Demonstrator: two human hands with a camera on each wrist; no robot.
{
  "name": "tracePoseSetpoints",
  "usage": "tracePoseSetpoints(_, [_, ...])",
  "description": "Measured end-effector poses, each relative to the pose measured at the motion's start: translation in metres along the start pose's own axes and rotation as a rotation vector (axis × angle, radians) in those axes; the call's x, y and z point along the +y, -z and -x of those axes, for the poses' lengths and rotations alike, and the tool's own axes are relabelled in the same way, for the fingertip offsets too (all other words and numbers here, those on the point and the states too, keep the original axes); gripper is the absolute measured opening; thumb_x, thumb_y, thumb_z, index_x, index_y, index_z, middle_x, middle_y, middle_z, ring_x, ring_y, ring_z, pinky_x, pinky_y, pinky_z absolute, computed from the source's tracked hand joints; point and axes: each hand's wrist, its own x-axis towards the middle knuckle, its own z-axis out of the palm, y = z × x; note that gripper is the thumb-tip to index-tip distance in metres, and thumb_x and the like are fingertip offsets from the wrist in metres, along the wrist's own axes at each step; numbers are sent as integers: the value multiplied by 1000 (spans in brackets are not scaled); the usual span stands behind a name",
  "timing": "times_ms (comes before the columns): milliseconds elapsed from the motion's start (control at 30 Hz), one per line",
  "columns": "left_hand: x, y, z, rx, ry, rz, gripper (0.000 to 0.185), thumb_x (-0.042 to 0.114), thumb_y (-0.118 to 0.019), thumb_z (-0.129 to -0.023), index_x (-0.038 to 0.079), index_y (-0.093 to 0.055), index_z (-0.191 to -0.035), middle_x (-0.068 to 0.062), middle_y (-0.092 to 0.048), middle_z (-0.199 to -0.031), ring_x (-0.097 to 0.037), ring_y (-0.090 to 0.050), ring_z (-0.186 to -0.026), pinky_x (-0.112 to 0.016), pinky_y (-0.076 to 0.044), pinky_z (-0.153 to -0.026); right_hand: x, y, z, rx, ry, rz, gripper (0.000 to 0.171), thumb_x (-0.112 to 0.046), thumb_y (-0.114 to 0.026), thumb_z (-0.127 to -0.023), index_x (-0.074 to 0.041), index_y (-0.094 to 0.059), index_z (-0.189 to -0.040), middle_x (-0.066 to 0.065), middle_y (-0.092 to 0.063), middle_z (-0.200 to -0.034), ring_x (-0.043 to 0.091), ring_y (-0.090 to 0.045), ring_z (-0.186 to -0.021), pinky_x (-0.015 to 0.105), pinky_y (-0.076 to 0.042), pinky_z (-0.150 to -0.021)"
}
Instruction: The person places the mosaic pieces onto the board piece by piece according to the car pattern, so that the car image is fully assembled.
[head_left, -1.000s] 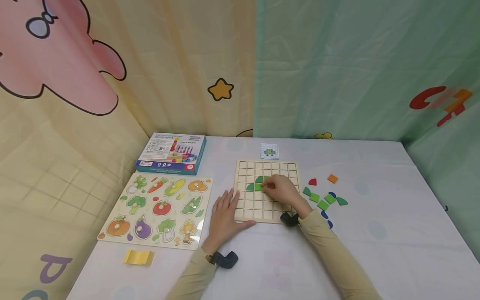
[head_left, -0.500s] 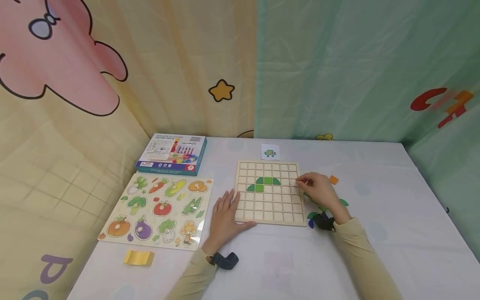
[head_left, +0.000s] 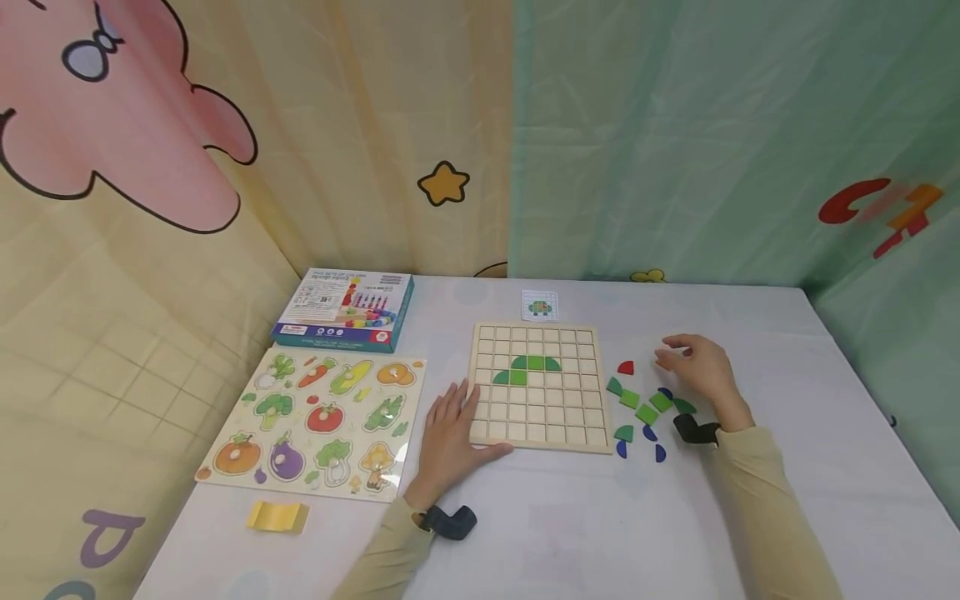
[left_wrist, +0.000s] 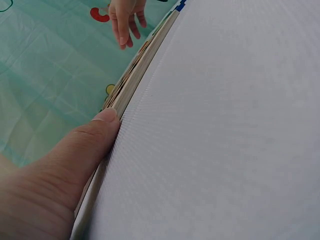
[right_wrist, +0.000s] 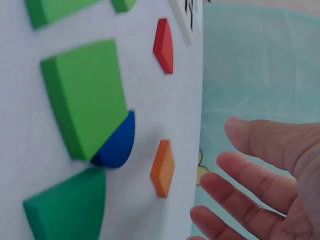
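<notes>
Cartoon-print curtains, yellow on the left and green on the right, close in a white counter [head_left: 570,517] that carries a wooden grid board [head_left: 536,387], a vegetable puzzle [head_left: 318,417], a box [head_left: 343,308] and a small pattern card [head_left: 539,305]. On the board sit a few green pieces [head_left: 525,368], forming an arch and a short row below it. Loose pieces [head_left: 647,406] in green, blue and red lie on the counter just right of the board.

The left hand [head_left: 450,433] lies flat, fingers straight, its thumb against the board's near left edge [left_wrist: 131,82]. The right hand [head_left: 693,367] hovers over the loose pieces with its grip apart, fingers relaxed [right_wrist: 240,182] and holding nothing; an orange piece [right_wrist: 163,167] lies just beside those fingers, mostly hidden in the head view.

To do the pick well, the person would likely check the card first, pinch the piece by its edges between thumb and forefinger, and lift straight up so the neighbouring green square [right_wrist: 85,97] and blue piece [right_wrist: 117,145] are not knocked. Keeping the left hand pressed on should stop the board sliding
</notes>
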Motion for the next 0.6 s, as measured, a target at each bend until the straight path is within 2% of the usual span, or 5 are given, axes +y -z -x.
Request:
tracePoseSetpoints(100, [0, 0, 0, -3, 0, 1, 107, 76, -59, -66, 12, -29, -146, -8, -22, -153, -26, -15, -141, -43, -12, -114, 6, 0, -4, -29, -38, 7, 51, -32, -56, -92, 2, -49, -129, 29, -44, -130, 44, -40, -113, 58, -40, -92])
tracePoseSetpoints(267, [1, 1, 0, 2, -1, 10, 106, 75, -60, -66, 11, -30, -145, -9, -23, -152, -27, -16, -141, -44, -12, -114, 14, -4, -9, -42, -23, 26, 52, -29, -59, -90, 5, -48, -129, 29, -46, -128, 43, -43, -112, 57, -39, -95])
tracePoseSetpoints(433, [0, 1, 0, 2, -2, 3, 106, 76, -59, -66, 12, -30, -145, -9, -23, -152, -27, -16, -141, -44, -13, -114, 15, -7, -10, -6, 18, 41, 40, -22, -60, -89, 7, -58, -117, 28, -54, -115, 40, -47, -102, 55, -42, -90])
tracePoseSetpoints(600, [0, 0, 1, 2, -2, 12, 107, 76, -59, -65, 12, -29, -146, -9, -23, -152, -27, -16, -141, -44, -12, -114, 14, -9, -8, 27, 29, 67, 31, -17, -62, -87, 6, -63, -108, 27, -55, -106, 38, -47, -96, 53, -42, -84])
